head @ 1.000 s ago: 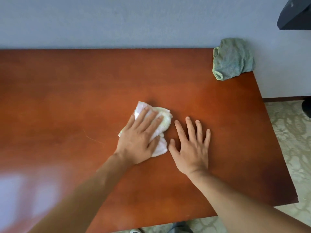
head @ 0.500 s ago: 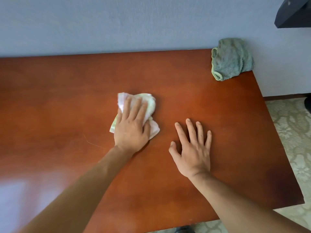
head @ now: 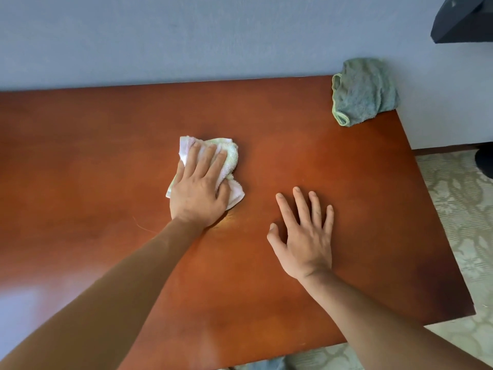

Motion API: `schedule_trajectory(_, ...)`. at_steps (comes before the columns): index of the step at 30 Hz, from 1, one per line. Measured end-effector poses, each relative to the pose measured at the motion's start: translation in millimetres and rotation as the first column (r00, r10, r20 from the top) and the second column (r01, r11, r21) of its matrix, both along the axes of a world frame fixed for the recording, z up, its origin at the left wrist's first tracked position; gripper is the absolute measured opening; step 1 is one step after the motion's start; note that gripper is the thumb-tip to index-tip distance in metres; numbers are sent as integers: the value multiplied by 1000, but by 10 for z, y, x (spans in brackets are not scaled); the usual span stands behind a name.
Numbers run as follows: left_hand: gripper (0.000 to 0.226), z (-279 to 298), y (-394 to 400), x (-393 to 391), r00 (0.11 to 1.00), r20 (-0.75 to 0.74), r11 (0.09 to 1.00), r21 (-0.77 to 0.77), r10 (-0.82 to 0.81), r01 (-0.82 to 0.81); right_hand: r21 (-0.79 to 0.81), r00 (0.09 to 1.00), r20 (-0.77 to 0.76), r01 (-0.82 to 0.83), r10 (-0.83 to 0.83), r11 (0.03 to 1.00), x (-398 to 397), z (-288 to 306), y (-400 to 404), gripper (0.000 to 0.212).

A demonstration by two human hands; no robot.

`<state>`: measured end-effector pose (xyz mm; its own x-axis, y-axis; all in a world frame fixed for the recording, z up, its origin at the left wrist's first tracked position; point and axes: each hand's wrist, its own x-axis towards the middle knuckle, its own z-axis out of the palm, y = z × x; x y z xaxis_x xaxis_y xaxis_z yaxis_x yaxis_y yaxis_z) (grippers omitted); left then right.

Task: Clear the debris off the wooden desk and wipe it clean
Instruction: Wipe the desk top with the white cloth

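The reddish-brown wooden desk [head: 360,198] fills most of the view. My left hand [head: 198,190] presses flat, fingers straight, on a crumpled white and pale green cloth [head: 231,158] near the desk's middle. My right hand [head: 304,236] lies palm down on the bare wood to the right of it, fingers spread, holding nothing. A thin pale strand [head: 141,227] lies on the wood just left of my left wrist.
A grey-green towel [head: 362,92] is bunched at the desk's far right corner against the blue-grey wall [head: 213,36]. A dark object [head: 464,20] hangs at the top right. Patterned carpet [head: 458,209] lies beyond the desk's right edge.
My left hand has slid the cloth leftward and a little farther away across the desk. My right hand has stayed flat in the same spot.
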<state>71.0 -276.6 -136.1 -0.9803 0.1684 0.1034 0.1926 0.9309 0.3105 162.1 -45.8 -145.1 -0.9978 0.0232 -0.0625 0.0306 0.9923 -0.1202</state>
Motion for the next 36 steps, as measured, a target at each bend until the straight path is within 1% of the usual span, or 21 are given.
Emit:
schedule_trajectory(5,58,24,-10,4,999,39,1000,-12,-13,14,14,1000,-3,-4,4,1000,12,51,-18,65)
schedule_trajectory(7,58,43,-3,-2,999,39,1000,-16,-18,19,-22,997,-75,-21,19,1000,-122,110,-16,55)
schedule_trajectory(9,59,40,4,-8,999,42,1000,-22,-17,18,-63,986,-158,-59,48,996,-418,153,-6,43)
schedule_trajectory(10,59,41,8,-7,999,46,1000,-18,-13,13,-65,987,-148,-77,67,995,-583,177,-17,46)
schedule_trajectory(13,60,27,2,-15,1000,26,1000,-10,2,-2,-37,996,5,-92,92,995,-980,168,-113,65)
schedule_trajectory(15,60,23,3,-18,1000,17,1000,-7,1,-1,-5,992,65,-109,110,994,-1087,85,-133,69)
schedule_trajectory(19,61,2,10,-18,1000,0,1000,6,0,0,-23,996,32,-84,85,996,-1091,56,-117,69)
schedule_trajectory(23,58,-42,-6,-21,999,-50,1000,1,-13,13,-43,996,24,-82,83,996,-1101,53,-117,68)
schedule_trajectory(25,55,-73,-38,-18,994,-85,997,-12,-72,71,-34,996,29,-86,87,996,-1101,55,-114,68)
schedule_trajectory(27,55,-90,-84,-59,972,-98,977,-34,-213,211,-25,996,33,-85,86,996,-1111,58,-113,69)
schedule_trajectory(29,56,-77,-153,-126,929,-92,934,-56,-357,354,-25,995,37,-91,92,996,-1102,65,-112,69)
schedule_trajectory(30,57,-74,-167,-174,923,-93,928,-44,-373,371,-21,995,31,-90,90,996,-1103,60,-110,69)
schedule_trajectory(31,57,-80,-155,-213,940,-94,944,-14,-328,328,-22,996,29,-85,86,996,-1109,56,-108,69)
schedule_trajectory(32,57,-73,-102,-232,972,-92,975,30,-216,220,-30,996,32,-81,82,996,-1116,52,-106,69)
schedule_trajectory(33,58,-63,-5,-235,996,-67,995,75,-53,58,-41,997,30,-76,77,996,-1119,55,-109,69)
schedule_trajectory(34,59,-44,130,-225,992,-25,987,110,122,-118,-47,997,26,-74,75,996,-1116,58,-113,70)
schedule_trajectory(35,60,-29,280,-213,970,6,962,124,244,-243,-46,997,24,-76,77,996,-1112,59,-115,70)
schedule_trajectory(36,60,-31,403,-219,960,20,953,122,278,-279,-44,997,27,-78,79,996,-1111,57,-113,71)
